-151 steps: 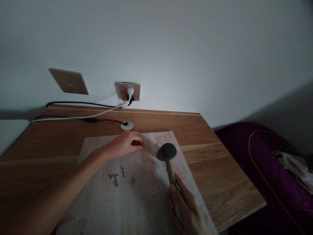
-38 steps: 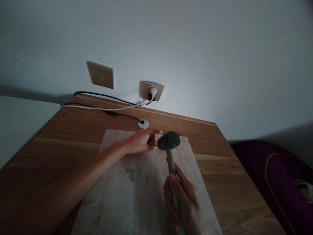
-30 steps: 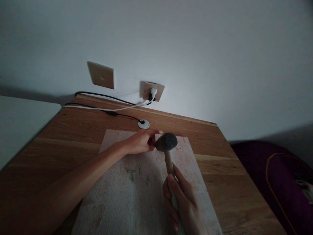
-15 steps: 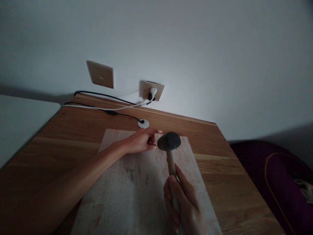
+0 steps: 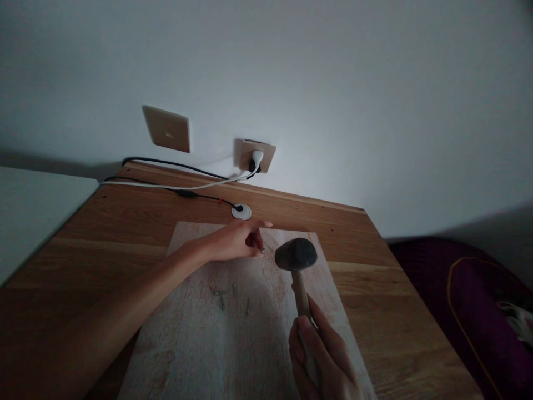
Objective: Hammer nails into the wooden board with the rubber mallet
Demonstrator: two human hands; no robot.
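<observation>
Mallet head drawn off from the left fingertips

Compared with half a second ago, the mallet (image 5: pixel 296 254) sits lower and farther right; a gap now shows between its dark head and the left hand (image 5: pixel 235 240). My reading: the nail (image 5: pixel 263 250) at those fingertips is better exposed, and the fingers less crowded.

Hands apart. Left: thumb and fingertips pinched on the nail, one finger pointing outward, near the far edge of the pale board (image 5: pixel 195 350). Too dim to tell whether the nail's tip is in the wood. Right hand (image 5: pixel 322 355): wrapped round the mallet handle, head raised over the board's right half.

Four loose nails (image 5: pixel 234 289) lie on the board, nearer the wearer than the left hand.

Edges: a strip of desk (image 5: pixel 387 316) gives room beyond the board's right side. Behind, things are tighter: cable hole (image 5: pixel 247 214) just past the board's far edge, then white cable (image 5: pixel 175 186) and wall socket (image 5: pixel 268 155).
</observation>
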